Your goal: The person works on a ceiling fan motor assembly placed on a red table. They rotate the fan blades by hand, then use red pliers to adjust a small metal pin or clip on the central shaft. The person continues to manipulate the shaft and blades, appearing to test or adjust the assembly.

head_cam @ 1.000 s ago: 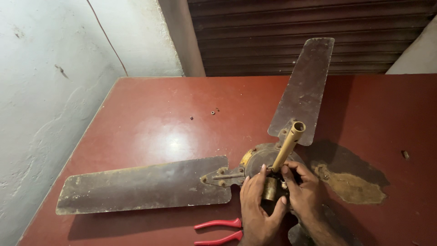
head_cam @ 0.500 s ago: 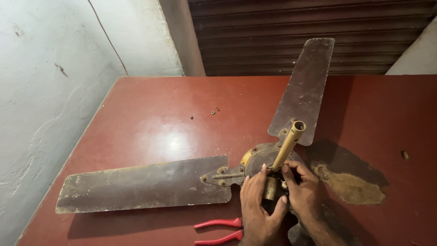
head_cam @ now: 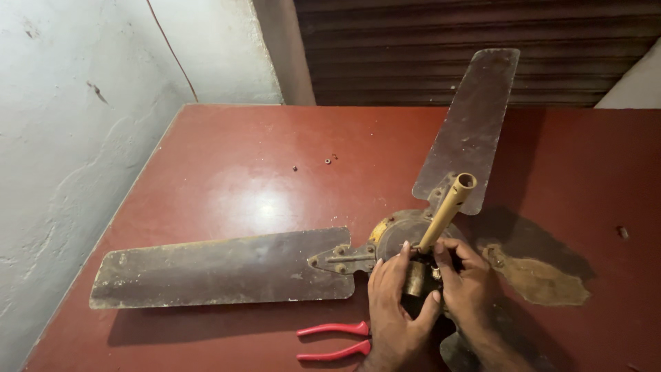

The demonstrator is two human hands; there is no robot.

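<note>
ceiling fan [head_cam: 406, 238], old and grimy, lies on the red tabletop [head_cam: 241, 172] with three dull brown blades and one brass-coloured down rod [head_cam: 446, 210] tilting up from its hub. left hand [head_cam: 396, 313] and right hand [head_cam: 468, 289] close their fingers around the small canopy cup at the rod's base. one pair of red-handled pliers [head_cam: 334, 341] lies just beside the left hand; a few tiny screws [head_cam: 328, 161] sit well apart.

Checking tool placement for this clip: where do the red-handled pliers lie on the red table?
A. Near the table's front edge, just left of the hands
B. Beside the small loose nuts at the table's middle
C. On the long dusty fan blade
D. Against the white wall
A: the red-handled pliers lie near the front edge of the red table, beside the left hand, below the dusty brown fan blade.
</note>
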